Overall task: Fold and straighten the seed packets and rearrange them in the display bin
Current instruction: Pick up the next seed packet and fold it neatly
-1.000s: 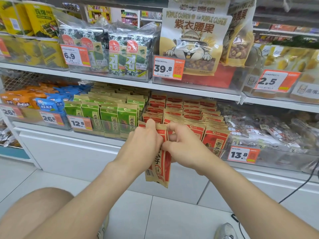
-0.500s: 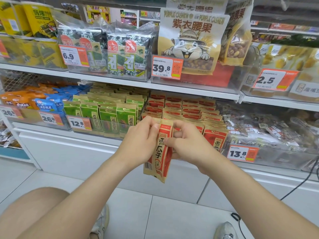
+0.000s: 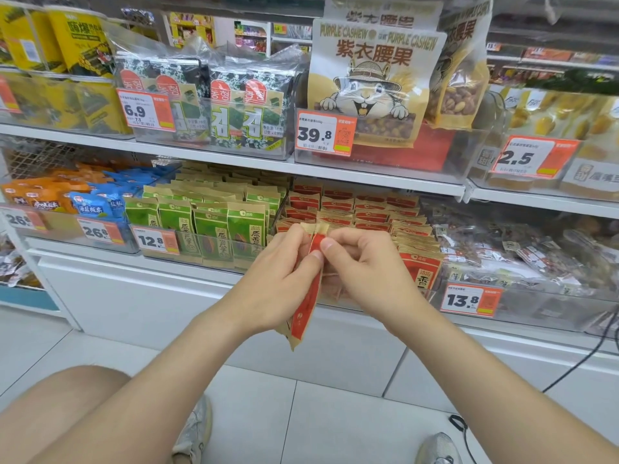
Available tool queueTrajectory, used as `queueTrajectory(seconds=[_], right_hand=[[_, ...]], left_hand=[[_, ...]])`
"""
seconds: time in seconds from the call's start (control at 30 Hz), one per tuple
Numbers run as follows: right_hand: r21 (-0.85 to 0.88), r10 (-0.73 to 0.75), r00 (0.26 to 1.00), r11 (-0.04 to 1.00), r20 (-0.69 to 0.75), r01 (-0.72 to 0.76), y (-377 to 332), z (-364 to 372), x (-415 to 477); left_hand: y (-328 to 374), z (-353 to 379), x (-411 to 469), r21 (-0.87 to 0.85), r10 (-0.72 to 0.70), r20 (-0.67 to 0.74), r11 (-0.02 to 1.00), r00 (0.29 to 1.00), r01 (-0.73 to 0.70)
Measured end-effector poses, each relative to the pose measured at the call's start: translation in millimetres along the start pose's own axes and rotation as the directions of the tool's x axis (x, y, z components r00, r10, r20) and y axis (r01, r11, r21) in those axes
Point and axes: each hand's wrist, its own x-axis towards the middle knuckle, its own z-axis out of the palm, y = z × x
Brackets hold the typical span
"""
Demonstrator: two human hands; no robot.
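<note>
A red and tan seed packet [image 3: 304,309] hangs edge-on in front of the lower shelf, its bottom corner pointing down. My left hand [image 3: 281,279] grips its upper left side. My right hand [image 3: 365,262] pinches its top edge from the right, thumb on the red strip. Behind my hands stands the clear display bin [image 3: 432,296] filled with several rows of matching red seed packets [image 3: 355,209]. One upright red packet [image 3: 420,272] shows at the bin's front right.
Green seed packets [image 3: 207,226] fill the bin to the left, with blue and orange bags [image 3: 90,202] beyond. A clear bin of mixed snacks [image 3: 536,259] sits to the right. The upper shelf holds seaweed packs [image 3: 207,102] and cashew bags [image 3: 371,82]. White floor tiles lie below.
The packet has turned from face-on to edge-on between my hands. Both hands have risen slightly and closed in on its top edge.
</note>
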Motion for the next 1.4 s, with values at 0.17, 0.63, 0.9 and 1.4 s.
queueTrajectory(seconds=[0.17, 0.63, 0.9, 1.4], right_hand=[[-0.127, -0.04, 0.993, 0.992, -0.107, 0.026, 8, 8, 5], [-0.035, 0.251, 0.933, 0.967, 0.258, -0.251, 2, -10, 5], [0.16, 0.295, 0.945, 0.935, 0.138, -0.316, -2, -5, 4], [0.182, 0.22, 0.975, 0.959, 0.008, -0.218, 13, 0, 8]], left_hand=[[1, 1, 5, -0.249, -0.119, 0.037, 0.96, 0.992, 0.125], [6, 3, 8, -0.495, -0.23, -0.094, 0.855, 0.969, 0.155], [3, -2, 8, -0.475, -0.227, -0.06, 0.863, 0.972, 0.172], [-11, 3, 5, 0.099, 0.069, -0.1, 0.993, 0.993, -0.059]])
